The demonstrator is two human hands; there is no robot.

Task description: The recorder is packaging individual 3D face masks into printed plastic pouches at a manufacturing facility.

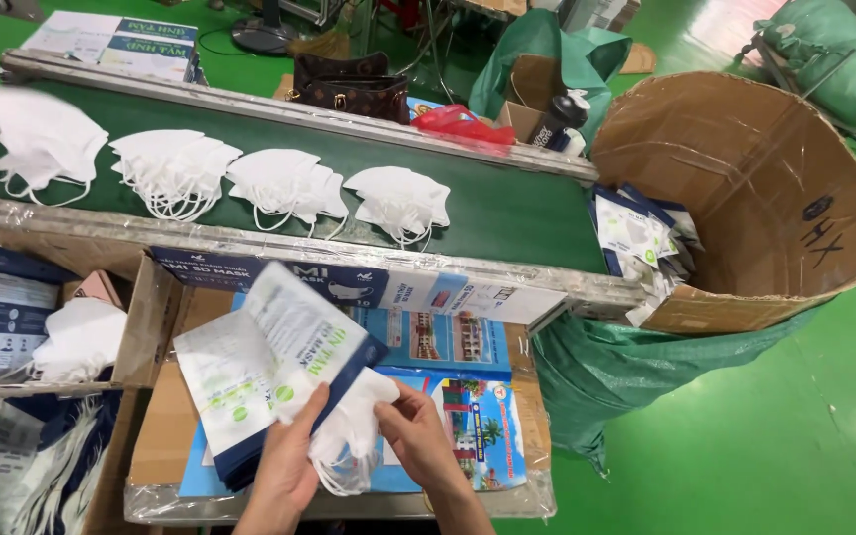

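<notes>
White mask stack (349, 436) sat at near centre, above printed cardboard sheet (468, 416), half inside mouth of white-and-blue pouch (269, 367). Left hand (284, 466) gripped pouch and masks from below, fingers curled. Right hand (418, 441) pinched mask edge, fingers narrow. Far side: green conveyor belt (517, 213) carried four mask piles (289, 188). Right: big cardboard drum (745, 188) held filled pouches (636, 238).

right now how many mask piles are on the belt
4, in a row along the belt: far-left pile, second pile, third pile, right pile. The far-left one is blurred, and more may lie past the left edge.
</notes>
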